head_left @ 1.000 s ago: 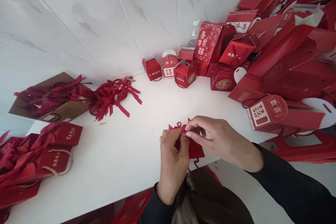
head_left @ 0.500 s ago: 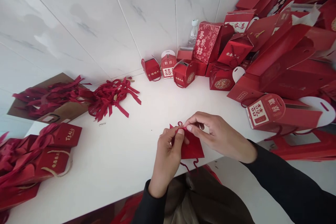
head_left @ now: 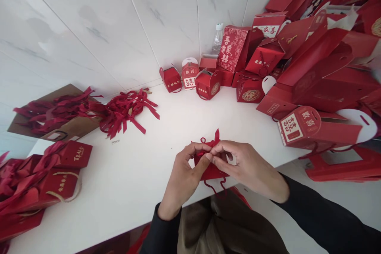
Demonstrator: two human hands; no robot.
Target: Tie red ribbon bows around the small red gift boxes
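Observation:
A small red gift box (head_left: 210, 171) stands at the front edge of the white table, partly hidden under my hands. A red ribbon (head_left: 217, 135) rises from its top, one end sticking up past my fingertips. Pinched on the ribbon from the left is my left hand (head_left: 190, 170), thumb and forefinger together. My right hand (head_left: 241, 160) pinches the ribbon from the right, its fingertips touching those of the left. Between them the ribbon's shape is mostly covered. A dark red cord handle (head_left: 223, 184) hangs from the box's near side, and a small cord loop shows behind it.
Loose red ribbons (head_left: 127, 109) lie beside a brown carton (head_left: 76, 129) full of more. Several ribboned boxes (head_left: 62, 182) sit at the left. Small red boxes (head_left: 171, 79) line the wall, near a plastic bottle (head_left: 218, 39). A large heap of red boxes (head_left: 321, 75) fills the right.
A ribbon end now stands up above my hands. My left hand has turned, its fingers arched over the box top, and both hands' fingertips have come together.

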